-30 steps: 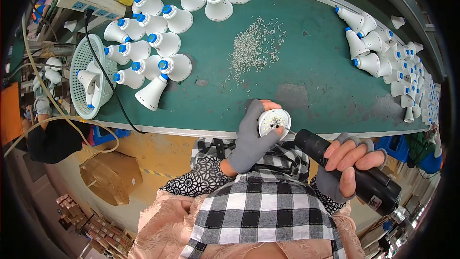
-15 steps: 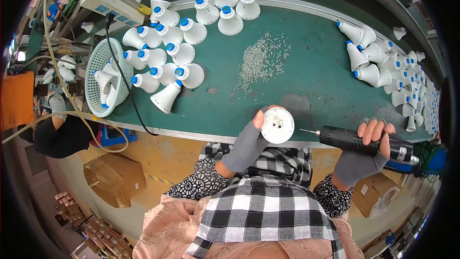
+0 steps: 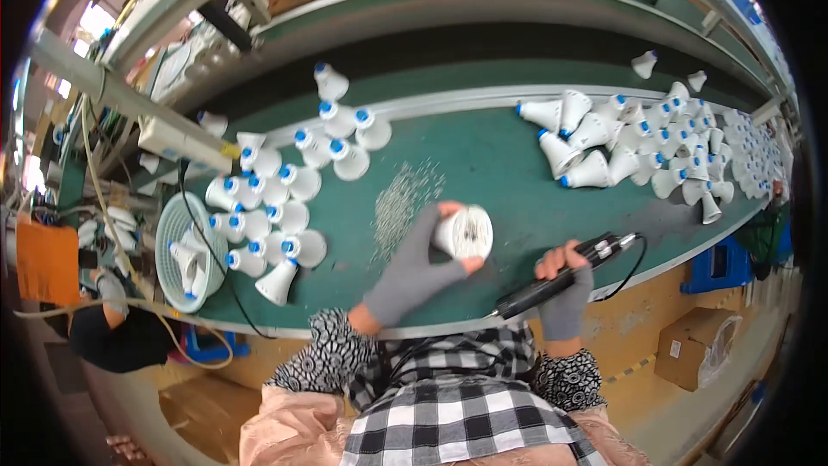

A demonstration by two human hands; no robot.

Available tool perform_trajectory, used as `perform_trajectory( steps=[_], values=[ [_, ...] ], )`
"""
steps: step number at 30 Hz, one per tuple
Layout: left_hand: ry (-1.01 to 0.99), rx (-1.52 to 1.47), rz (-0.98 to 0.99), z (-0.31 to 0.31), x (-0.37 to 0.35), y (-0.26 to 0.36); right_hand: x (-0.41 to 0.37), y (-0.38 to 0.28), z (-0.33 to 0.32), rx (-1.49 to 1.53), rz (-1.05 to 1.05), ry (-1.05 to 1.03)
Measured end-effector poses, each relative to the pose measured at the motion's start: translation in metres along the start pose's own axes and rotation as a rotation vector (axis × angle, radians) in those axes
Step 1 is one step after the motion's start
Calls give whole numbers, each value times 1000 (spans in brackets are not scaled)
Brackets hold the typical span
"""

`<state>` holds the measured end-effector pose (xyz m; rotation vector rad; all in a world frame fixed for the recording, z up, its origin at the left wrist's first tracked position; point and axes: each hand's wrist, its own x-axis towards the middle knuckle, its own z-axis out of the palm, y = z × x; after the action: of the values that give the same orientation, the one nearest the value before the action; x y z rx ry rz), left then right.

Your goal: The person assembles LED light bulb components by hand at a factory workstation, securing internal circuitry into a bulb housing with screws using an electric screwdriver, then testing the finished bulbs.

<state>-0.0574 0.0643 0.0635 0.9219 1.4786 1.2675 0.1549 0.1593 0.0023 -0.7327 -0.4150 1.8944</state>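
My left hand point(image 3: 423, 261), in a grey fingerless glove, is wrapped around a white bulb housing point(image 3: 473, 233). The housing's open round end, with a board carrying small dark parts, faces me and to the right. Just beyond it lies a heap of small silvery screws point(image 3: 398, 207). In my right hand point(image 3: 567, 283) is a black electric screwdriver point(image 3: 533, 293), held by its body. Its bit points down and left near the table's front edge, apart from the housing, and its cord leaves from the upper right end.
White housings with blue caps point(image 3: 289, 216) stand in a group on the left, and many more point(image 3: 591, 131) crowd the right. A pale green basket point(image 3: 164, 255) holds several. Black cable runs past the basket. Another person's arm point(image 3: 112, 298) shows at far left.
The view has shifted to take in more of the shelf. My left hand has carried the housing forward over the table. The screwdriver has swung so its tip points down-left, away from the housing.
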Motion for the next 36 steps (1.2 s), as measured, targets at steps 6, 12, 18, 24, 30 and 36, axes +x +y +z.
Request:
perform_trajectory(
  steps=[6,12,18,24,30,36],
  values=[
    [-121,-513,-249,13,76,3,1,1,-16,60,87,-55],
    [-144,-669,-402,62,48,-15,-1,-14,18,-284,3,-93],
    [-263,-167,-185,56,13,-12,6,-11,26,-499,33,-180],
    [-296,-185,-36,41,0,-2,2,-6,26,-241,188,-240],
    [-56,-330,358,49,-11,-37,-3,-4,19,-488,342,-163],
    [204,173,548,33,-36,-33,-17,11,53,-821,316,-284]
  ],
)
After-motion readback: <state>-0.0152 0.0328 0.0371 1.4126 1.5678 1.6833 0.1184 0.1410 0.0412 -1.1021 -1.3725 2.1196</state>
